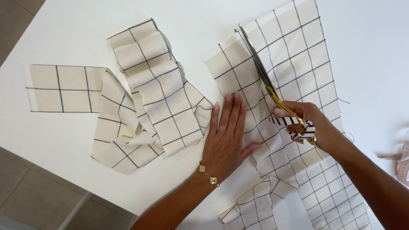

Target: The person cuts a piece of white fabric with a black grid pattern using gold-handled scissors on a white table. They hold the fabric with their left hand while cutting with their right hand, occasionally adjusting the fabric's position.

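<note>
Cream fabric (294, 64) with a thin black grid is spread toward the counter's (76, 25) right edge, trailing off its near edge. It is pressed flat by the left hand (226, 136), fingers extended, nothing gripped. Scissors (272, 91) with gold handles are held in the closed grip of the right hand (313, 125), blades lying on the cloth. Folded strips of matching fabric (145, 98) are piled nearer the left edge.
</note>
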